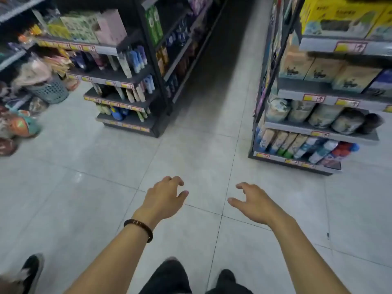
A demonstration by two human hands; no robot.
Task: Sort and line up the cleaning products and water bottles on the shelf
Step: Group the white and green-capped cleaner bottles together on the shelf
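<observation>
Product labels on both shelf units are blurred and unreadable, and the right shelf unit (297,128) is cut off by the right frame edge. Capped bottles and cans (318,149) stand tilted on its lowest tier, far and right of the right hand (252,203), well apart from it. The left shelf unit (108,49) carries tubes and bottles (136,58), far and left of the left hand (164,198). Both hands hover over the tiled floor (84,166), fingers loosely curled and spread, holding nothing. A beaded bracelet (139,229) sits on the left wrist.
</observation>
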